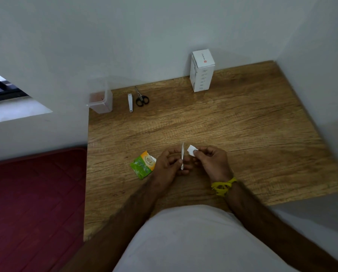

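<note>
Head view looks down on both hands working just above the near middle of the table [242, 134]. The left hand [169, 165] pinches a thin white piece [182, 156] between thumb and fingers, held upright and seen edge-on. The right hand [211, 161] pinches a small white tag [191, 150] just beside the top of that piece. From where I stand it looks like a tea bag and its label being drawn apart, though any string between them is too fine to see. The torn green wrapper [143, 164] lies flat on the table, right against the outer side of the left hand.

To do this well, I'd keep the left pinch low and firm on the piece. The tag should go off to the right slowly and level, so the thin paper doesn't rip where the two join.

That side has plenty of bare wood before the wall. The table's left edge lies not far beyond the wrapper, with a red mat [36, 203] on the floor below, so a nudged wrapper could slide off. At the back, a clear container [101, 99], a nail clipper [130, 102], small scissors [142, 99] and a white box [202, 70] stand well apart from the hands.
</note>
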Demonstrator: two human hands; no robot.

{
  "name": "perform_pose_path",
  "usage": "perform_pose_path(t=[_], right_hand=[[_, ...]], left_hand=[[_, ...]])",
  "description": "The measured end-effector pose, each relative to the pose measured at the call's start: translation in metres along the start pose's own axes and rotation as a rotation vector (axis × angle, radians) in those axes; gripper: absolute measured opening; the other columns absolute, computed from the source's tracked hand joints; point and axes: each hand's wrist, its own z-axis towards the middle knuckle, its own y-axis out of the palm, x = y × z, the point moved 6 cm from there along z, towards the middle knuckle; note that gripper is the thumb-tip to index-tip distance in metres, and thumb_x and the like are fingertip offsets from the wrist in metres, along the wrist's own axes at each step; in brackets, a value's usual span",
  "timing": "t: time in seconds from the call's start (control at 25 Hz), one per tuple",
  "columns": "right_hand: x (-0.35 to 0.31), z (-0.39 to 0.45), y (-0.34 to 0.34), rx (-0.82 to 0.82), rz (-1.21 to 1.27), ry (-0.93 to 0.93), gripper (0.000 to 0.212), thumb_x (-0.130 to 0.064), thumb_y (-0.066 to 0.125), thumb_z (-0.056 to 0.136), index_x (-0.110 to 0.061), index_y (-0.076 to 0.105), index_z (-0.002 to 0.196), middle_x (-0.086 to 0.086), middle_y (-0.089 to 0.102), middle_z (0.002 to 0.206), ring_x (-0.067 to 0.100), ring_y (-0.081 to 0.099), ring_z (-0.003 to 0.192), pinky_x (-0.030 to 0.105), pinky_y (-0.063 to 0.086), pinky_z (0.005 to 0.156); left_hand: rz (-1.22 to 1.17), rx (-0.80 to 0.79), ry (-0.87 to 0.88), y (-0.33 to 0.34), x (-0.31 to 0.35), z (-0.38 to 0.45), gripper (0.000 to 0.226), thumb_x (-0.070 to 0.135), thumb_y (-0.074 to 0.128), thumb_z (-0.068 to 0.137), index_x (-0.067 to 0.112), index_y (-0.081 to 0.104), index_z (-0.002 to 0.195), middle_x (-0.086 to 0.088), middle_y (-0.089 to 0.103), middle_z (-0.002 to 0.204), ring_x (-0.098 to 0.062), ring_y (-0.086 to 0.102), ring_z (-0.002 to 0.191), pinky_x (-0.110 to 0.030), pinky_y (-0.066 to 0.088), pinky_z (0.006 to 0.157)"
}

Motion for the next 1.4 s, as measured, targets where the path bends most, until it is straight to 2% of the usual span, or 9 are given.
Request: perform_pose_path(t=[0.12,0.28,0.52,0.72,0.88,1.12,1.24,1.4], right_hand=[[-0.004,0.000,0.009,-0.012,-0.080,-0.041,0.018,-0.007,0.072,0.085,-0.021,0.074,0.075,0.002,0.075,0.077,0.014,0.071,0.072,0.027,0.058,0.067],[-0.002,0.001,0.011,-0.039,-0.062,0.015,0.011,-0.009,0.073,0.085,-0.019,0.075,0.081,0.004,0.076,0.081,0.017,0.074,0.078,0.030,0.059,0.071],[-0.004,0.000,0.012,-0.059,0.005,0.089,0.007,-0.007,0.071,0.086,-0.012,0.075,0.082,0.008,0.075,0.078,0.011,0.068,0.066,0.022,0.052,0.060],[-0.008,-0.001,0.014,-0.092,-0.023,0.097,0.009,-0.006,0.070,0.088,-0.012,0.074,0.083,0.004,0.074,0.078,0.007,0.067,0.066,0.017,0.051,0.057],[-0.007,0.002,0.016,-0.112,-0.024,0.153,0.005,-0.005,0.069,0.088,-0.007,0.074,0.089,0.004,0.071,0.077,0.007,0.066,0.062,0.017,0.050,0.053],[-0.006,-0.001,0.015,-0.155,-0.046,0.112,0.008,-0.009,0.069,0.088,-0.009,0.077,0.087,0.006,0.076,0.077,0.014,0.071,0.072,0.024,0.052,0.065],[-0.005,-0.006,0.015,-0.169,0.005,0.140,0.009,-0.008,0.069,0.088,-0.004,0.077,0.091,0.009,0.076,0.077,0.014,0.071,0.069,0.020,0.053,0.060],[-0.009,-0.008,0.016,-0.194,0.020,0.143,0.010,-0.009,0.069,0.089,-0.006,0.077,0.091,0.009,0.077,0.081,0.011,0.071,0.068,0.018,0.051,0.056]], left_hand=[[-0.006,-0.020,0.017,0.001,-0.001,-0.001,0.028,-0.005,0.052,0.097,0.003,0.053,0.123,-0.015,0.075,0.101,-0.028,0.074,0.088,-0.034,0.061,0.077],[0.019,-0.044,-0.002,0.001,-0.001,-0.002,0.032,-0.006,0.056,0.094,0.003,0.055,0.125,-0.017,0.073,0.106,-0.028,0.073,0.094,-0.036,0.060,0.084],[0.000,0.000,0.030,0.002,-0.003,-0.001,0.029,-0.007,0.058,0.093,0.004,0.059,0.120,-0.015,0.075,0.101,-0.027,0.073,0.087,-0.035,0.061,0.077],[0.000,0.008,0.022,0.000,-0.004,0.000,0.029,-0.007,0.060,0.092,0.001,0.060,0.119,-0.018,0.074,0.103,-0.028,0.074,0.090,-0.035,0.062,0.079],[0.043,-0.019,-0.003,0.001,-0.003,-0.003,0.029,-0.007,0.070,0.084,0.000,0.066,0.111,-0.017,0.076,0.098,-0.027,0.074,0.091,-0.031,0.061,0.080],[0.075,0.067,0.027,0.001,-0.002,-0.003,0.029,-0.002,0.074,0.083,-0.001,0.067,0.111,-0.016,0.075,0.098,-0.025,0.073,0.087,-0.030,0.061,0.076],[0.064,0.101,0.041,-0.001,-0.004,-0.002,0.026,0.000,0.074,0.084,0.001,0.068,0.109,-0.015,0.076,0.097,-0.023,0.072,0.085,-0.030,0.060,0.076],[0.023,0.111,0.031,-0.001,-0.006,0.000,0.023,-0.004,0.071,0.085,-0.001,0.069,0.108,-0.020,0.074,0.097,-0.023,0.070,0.079,-0.029,0.059,0.073]])
